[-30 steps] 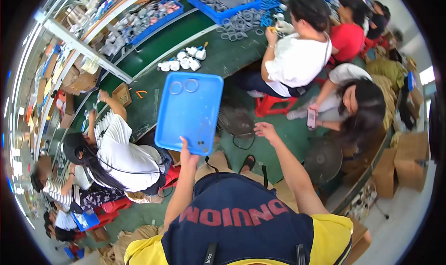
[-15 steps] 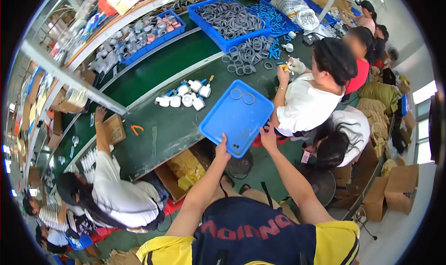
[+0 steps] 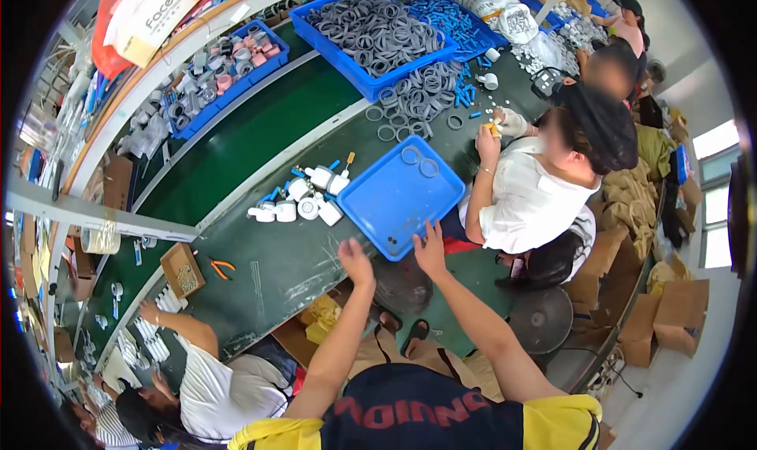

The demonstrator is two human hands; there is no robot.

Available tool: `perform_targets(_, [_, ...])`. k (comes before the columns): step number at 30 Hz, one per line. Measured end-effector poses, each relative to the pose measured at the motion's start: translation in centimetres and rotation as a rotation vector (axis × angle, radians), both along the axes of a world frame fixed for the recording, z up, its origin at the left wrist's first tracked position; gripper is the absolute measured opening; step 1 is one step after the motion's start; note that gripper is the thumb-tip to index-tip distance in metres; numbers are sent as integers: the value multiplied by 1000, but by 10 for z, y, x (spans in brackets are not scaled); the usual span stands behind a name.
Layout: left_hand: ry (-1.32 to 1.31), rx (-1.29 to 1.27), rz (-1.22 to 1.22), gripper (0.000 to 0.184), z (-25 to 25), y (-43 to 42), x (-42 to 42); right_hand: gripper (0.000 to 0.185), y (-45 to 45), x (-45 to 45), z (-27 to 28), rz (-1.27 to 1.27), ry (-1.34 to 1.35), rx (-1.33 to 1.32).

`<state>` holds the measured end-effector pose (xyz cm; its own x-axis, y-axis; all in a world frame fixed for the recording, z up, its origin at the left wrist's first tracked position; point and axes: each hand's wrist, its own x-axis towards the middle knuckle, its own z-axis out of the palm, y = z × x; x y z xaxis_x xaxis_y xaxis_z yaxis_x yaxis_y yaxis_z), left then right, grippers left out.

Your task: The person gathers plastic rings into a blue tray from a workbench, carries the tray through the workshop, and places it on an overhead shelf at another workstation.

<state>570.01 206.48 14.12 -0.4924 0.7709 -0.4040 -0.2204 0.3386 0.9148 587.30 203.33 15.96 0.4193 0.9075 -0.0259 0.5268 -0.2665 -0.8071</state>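
Note:
A shallow blue tray (image 3: 386, 202) rests at the near side of the green worktable, two grey rings (image 3: 419, 162) lying in its far end and small dark spots near its close end. Just off the tray's near left corner, my left hand (image 3: 356, 262) is open and apart from it. My right hand (image 3: 430, 251) has its fingers stretched out at the tray's near right edge, seemingly touching it without a grip. Left of the tray lies a cluster of white round-headed parts with blue ends (image 3: 307, 198).
Behind the tray are loose grey rings (image 3: 414, 103) and a blue crate (image 3: 347, 68) full of them. A co-worker in white (image 3: 524, 190) handles a small yellow piece at the right. Orange-handled pliers (image 3: 222, 269) and a small cardboard box (image 3: 183, 270) lie left, near another co-worker (image 3: 229, 379).
The tray, held in both hands before, now rests on the table edge. My left hand has let go and drawn back left; my right hand has loosened. The view has shifted.

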Motion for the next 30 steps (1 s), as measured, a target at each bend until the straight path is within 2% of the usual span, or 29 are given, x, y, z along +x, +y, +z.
perform_targets(1, [89,-4,15,53,-7,-7,-18,56,5,-1,7,-12,79,-28])
perform_targets(3, [565,-166,-24,49,6,-12,-51,55,12,4,0,10,-9,8])
perform_targets(5, [873,-24,99,49,-23,3,-79,52,19,8,7,62,-162,40])
perform_targets(7, [969,-112,100,54,-31,28,-91,51,27,15,14,77,-252,-19])
perform_targets(8, [980,-269,149,58,-38,45,-93,51,32,20,17,92,-345,-76])
perform_targets(10, [1057,-608,221,66,-58,69,-91,50,55,27,39,116,-398,54])
perform_targets(11, [1052,-613,220,66,-66,73,-89,50,72,31,51,136,-406,101])
perform_targets(12, [1258,-688,318,65,-69,76,-82,52,97,39,55,155,-414,141])
perform_targets(14, [1254,-690,328,66,-62,85,-72,60,163,60,57,244,-415,319])
perform_targets(18, [1301,-718,331,67,-57,91,-67,103,304,86,79,236,-520,287])
perform_targets(20, [1340,-737,334,67,-61,93,-69,117,370,94,89,185,-614,178])
perform_targets(26, [1431,-823,333,68,-57,98,-65,122,545,117,102,256,-958,227])
perform_targets(30, [1374,-886,305,68,-59,99,-66,120,603,97,107,248,-1030,-86])
